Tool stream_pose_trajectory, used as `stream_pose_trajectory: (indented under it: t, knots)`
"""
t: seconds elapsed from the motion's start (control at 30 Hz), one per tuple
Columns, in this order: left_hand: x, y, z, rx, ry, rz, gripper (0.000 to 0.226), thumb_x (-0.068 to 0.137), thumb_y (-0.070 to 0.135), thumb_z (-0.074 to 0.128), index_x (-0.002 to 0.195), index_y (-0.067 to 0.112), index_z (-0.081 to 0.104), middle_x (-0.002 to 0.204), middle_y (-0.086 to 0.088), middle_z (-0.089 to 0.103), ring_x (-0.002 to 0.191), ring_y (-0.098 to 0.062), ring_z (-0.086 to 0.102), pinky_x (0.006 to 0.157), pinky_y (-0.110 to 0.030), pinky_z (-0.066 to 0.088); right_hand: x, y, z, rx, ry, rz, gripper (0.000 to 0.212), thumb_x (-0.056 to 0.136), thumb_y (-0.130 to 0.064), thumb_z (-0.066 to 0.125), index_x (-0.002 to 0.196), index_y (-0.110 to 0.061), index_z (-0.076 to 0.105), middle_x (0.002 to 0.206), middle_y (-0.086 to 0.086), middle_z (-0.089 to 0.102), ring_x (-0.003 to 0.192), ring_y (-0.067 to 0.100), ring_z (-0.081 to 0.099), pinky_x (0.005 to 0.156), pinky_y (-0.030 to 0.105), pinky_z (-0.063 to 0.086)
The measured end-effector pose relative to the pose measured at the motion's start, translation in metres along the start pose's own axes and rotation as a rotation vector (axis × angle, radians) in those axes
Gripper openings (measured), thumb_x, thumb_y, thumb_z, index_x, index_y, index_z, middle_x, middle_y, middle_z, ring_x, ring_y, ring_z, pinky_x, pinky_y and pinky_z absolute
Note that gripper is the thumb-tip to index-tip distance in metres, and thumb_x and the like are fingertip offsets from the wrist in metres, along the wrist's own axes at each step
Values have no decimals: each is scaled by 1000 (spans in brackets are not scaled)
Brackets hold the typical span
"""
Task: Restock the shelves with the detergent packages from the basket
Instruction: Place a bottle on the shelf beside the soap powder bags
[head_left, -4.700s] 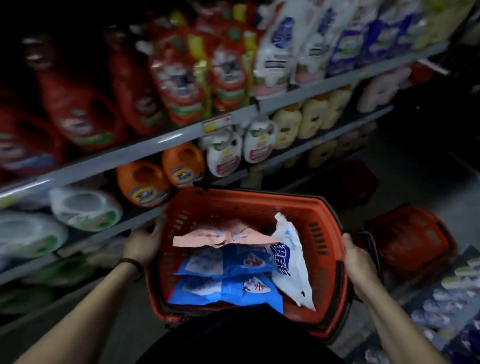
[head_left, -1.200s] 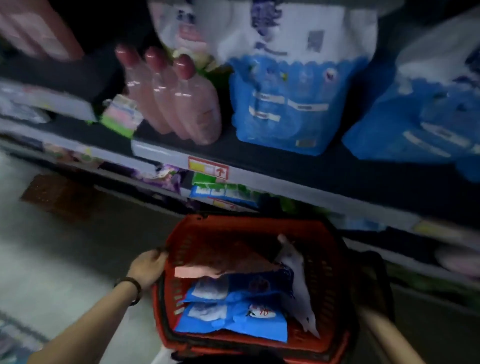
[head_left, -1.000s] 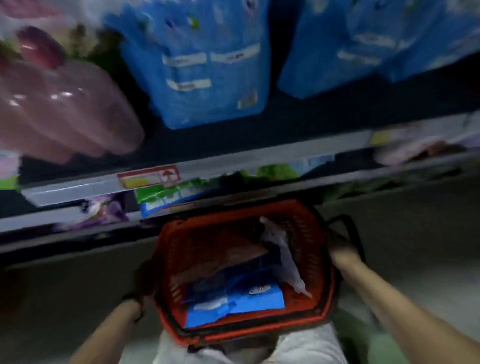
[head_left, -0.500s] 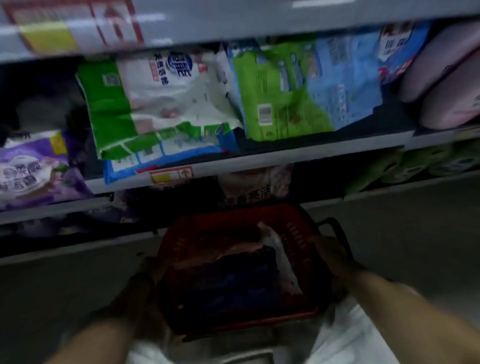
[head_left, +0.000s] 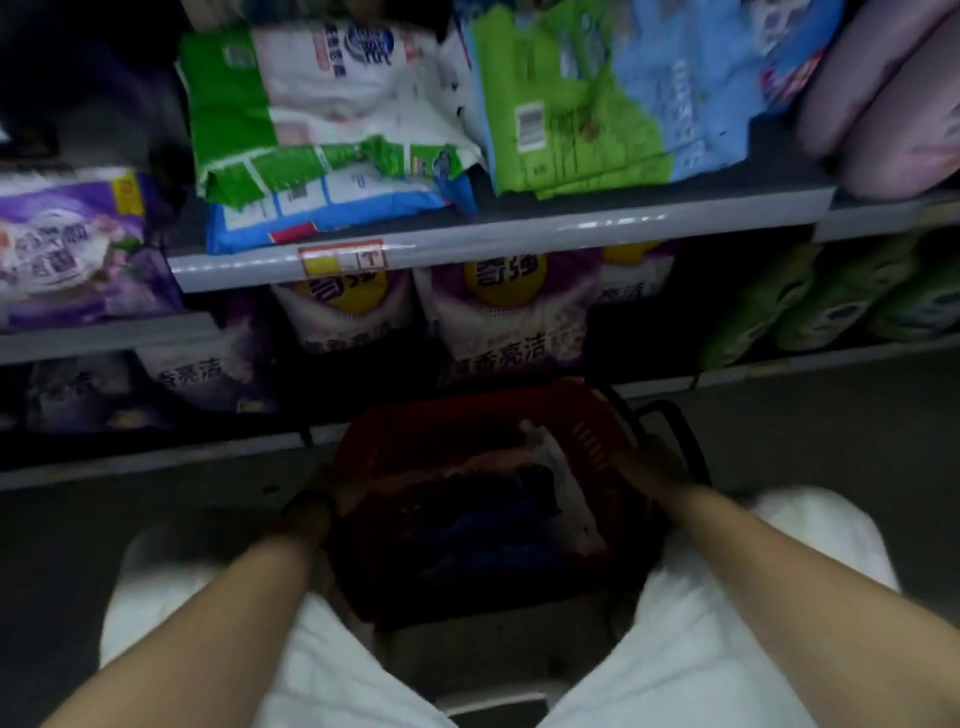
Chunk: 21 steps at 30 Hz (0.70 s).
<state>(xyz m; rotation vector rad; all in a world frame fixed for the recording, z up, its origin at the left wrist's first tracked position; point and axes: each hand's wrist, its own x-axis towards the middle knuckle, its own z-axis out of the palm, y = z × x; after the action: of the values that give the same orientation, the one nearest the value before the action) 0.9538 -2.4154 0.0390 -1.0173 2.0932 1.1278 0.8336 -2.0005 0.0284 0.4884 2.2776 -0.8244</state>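
The red basket (head_left: 467, 410) sits low in shadow between my knees, close to the floor in front of the bottom shelf. Inside it lie detergent packages: a pink one (head_left: 462, 474), dark blue ones (head_left: 511, 525) and a white one (head_left: 563, 470) leaning on the right wall. My left hand (head_left: 335, 491) grips the basket's left rim, a dark band on its wrist. My right hand (head_left: 647, 460) grips the right rim beside the black handle (head_left: 680, 426).
A grey shelf (head_left: 519, 234) carries green-and-white bags (head_left: 322, 114) and green-and-blue bags (head_left: 597, 104). Purple bags (head_left: 504, 312) stand on the shelf below, green bottles (head_left: 831, 296) at the right. My white-trousered knees (head_left: 753, 597) flank the basket.
The view has dropped from the upper shelves to the bottom ones. The basket has gone down with both hands still on its rims, and my knees have come into view.
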Motion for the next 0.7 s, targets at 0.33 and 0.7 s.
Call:
stream_pose_trajectory:
  t: [0.33,0.7]
  knots:
    - [-134,102,-67,431,167,590,25,108,31,51,98,20,71,95,5,66,84,-11,64,72,-26,43,-148,-142,-54,-441,17,-544,35,108,-34,49,121,-12,72,125,8,69,114,29,67,83,32,48]
    - [-308,176,-227,208,620,827,25,85,44,65,97,27,78,95,13,79,93,-5,72,89,-34,58,-353,-325,-136,-216,258,-1183,13,96,-38,68,99,-28,76,88,-13,72,83,6,67,64,21,45]
